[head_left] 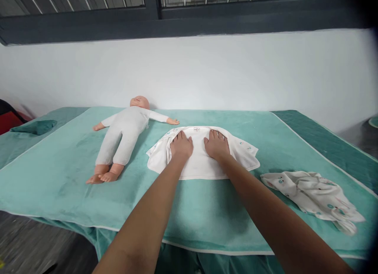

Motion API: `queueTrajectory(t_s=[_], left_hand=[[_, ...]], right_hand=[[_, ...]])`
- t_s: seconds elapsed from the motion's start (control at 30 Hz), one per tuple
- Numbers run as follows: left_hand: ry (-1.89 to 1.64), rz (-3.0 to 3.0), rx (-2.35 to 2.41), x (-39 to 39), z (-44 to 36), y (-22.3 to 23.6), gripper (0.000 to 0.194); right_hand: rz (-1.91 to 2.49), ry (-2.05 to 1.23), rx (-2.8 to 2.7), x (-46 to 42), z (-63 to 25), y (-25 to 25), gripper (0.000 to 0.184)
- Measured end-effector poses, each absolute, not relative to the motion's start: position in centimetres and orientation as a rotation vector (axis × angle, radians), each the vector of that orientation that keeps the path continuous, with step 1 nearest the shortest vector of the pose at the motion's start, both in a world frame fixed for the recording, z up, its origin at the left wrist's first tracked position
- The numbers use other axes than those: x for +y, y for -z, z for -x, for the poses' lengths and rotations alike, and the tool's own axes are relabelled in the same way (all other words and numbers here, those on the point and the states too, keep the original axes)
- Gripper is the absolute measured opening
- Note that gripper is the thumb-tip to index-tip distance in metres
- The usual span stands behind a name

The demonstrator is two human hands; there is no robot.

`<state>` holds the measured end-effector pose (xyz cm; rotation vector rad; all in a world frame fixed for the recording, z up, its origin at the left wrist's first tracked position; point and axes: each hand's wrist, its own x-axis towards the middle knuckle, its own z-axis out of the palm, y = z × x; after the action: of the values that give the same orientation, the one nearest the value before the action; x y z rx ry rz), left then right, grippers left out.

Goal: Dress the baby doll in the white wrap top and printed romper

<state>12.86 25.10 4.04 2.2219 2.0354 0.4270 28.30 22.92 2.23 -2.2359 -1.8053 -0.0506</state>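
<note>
A small white baby shirt (pixel 198 163) lies spread on the green blanket, its neck side toward the wall and its printed sleeves out to both sides. My left hand (pixel 181 146) rests flat on the left half of the shirt, fingers stretched out. On the right half, my right hand (pixel 217 145) also lies flat with its fingers extended. Neither hand grips the cloth. To the left, a baby doll (pixel 126 126) in a white body lies on its back, arms spread, head toward the wall, apart from my hands.
Crumpled white printed baby clothing (pixel 315 195) lies at the right. The green blanket (pixel 59 175) covers the table, its front edge hanging down. A white wall (pixel 206 73) stands behind, below a dark window frame (pixel 112 26). Something red and black (pixel 10 118) is at the far left.
</note>
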Motion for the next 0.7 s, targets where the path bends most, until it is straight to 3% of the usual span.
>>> queueTrajectory(t_s=[0.37,0.7], left_hand=[[-0.462,-2.223,2.043,24.9,-12.9,-4.1,0.062],[-0.508,-2.257,2.034,25.0,-12.9,-3.6,0.064]], right_hand=[[1.812,0.123,-2.2,22.0,-27.1,-3.7,0.049],[2.02,0.009,-2.011,24.3,-26.2,-2.0,0.068]])
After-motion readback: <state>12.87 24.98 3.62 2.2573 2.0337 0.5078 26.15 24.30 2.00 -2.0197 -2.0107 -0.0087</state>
